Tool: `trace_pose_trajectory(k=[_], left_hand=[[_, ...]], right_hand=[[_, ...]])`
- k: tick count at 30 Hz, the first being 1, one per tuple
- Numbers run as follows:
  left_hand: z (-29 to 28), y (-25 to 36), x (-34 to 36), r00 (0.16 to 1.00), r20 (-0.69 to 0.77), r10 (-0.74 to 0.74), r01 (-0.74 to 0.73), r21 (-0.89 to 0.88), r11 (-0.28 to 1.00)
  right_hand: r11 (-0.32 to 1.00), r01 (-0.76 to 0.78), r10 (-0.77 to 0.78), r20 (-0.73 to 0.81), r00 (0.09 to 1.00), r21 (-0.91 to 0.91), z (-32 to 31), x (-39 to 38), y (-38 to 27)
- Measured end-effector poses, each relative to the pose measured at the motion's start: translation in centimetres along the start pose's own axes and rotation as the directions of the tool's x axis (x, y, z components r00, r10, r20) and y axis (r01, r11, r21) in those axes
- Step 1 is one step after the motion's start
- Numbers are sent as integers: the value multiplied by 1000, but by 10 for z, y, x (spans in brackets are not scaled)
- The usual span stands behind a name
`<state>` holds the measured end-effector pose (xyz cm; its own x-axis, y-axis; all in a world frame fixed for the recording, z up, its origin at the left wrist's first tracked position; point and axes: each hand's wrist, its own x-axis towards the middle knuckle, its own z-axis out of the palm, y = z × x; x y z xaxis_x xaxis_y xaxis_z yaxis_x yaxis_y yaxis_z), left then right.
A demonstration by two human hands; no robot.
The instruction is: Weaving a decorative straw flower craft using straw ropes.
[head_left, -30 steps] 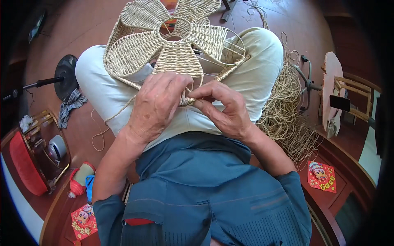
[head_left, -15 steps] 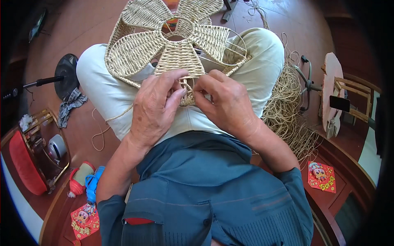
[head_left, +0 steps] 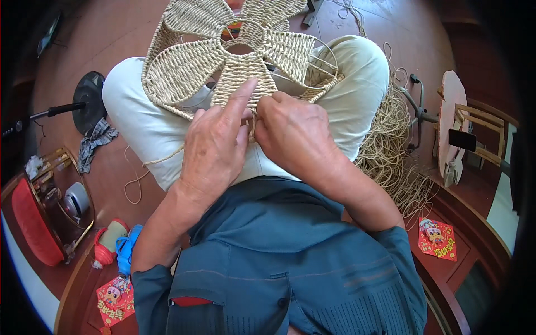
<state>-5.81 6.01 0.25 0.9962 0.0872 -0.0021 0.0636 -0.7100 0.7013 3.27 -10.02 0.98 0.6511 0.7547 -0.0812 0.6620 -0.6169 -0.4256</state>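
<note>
Woven flower-shaped piece on a seated person's lap. The wicker piece (head_left: 244, 78) rests across both trouser legs (head_left: 134, 114), its nearest petal at the fingertips. The left hand (head_left: 215, 139) has its index finger extended over that petal, the other fingers partly hidden; the right hand (head_left: 290, 125) is curled narrow beside a short strand. Whether either pinch is closed cannot be told. A cord (head_left: 167, 157) trails leftward from the left hand over the thigh. Likely faults: slack in this cord could loosen the wrap; a sliding frame, supported only by the legs, could skew it; a tangle in the heap of cord (head_left: 379, 151) could snag later lengths.
</note>
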Motion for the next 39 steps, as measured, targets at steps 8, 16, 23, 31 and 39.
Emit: trace_pose_trajectory(k=[8, 16, 23, 31, 39], left_hand=[[5, -1, 5, 992, 73, -103, 98, 73, 993], [10, -4, 4, 996, 17, -92, 91, 67, 994], [2, -1, 0, 999, 18, -30, 30, 10, 1000], [-12, 12, -19, 991, -34, 132, -128, 100, 987], [-22, 16, -25, 998, -41, 41, -39, 44, 998]], right_hand=[[999, 4, -4, 18, 1000, 44, 7, 4, 11], [974, -55, 64, -37, 997, 219, 7, -5, 12], [932, -46, 35, 37, 999, 359, -3, -11, 19], [883, 50, -30, -50, 998, 466, 2, -21, 22], [899, 128, -88, -115, 990, 418, 3, -25, 22]])
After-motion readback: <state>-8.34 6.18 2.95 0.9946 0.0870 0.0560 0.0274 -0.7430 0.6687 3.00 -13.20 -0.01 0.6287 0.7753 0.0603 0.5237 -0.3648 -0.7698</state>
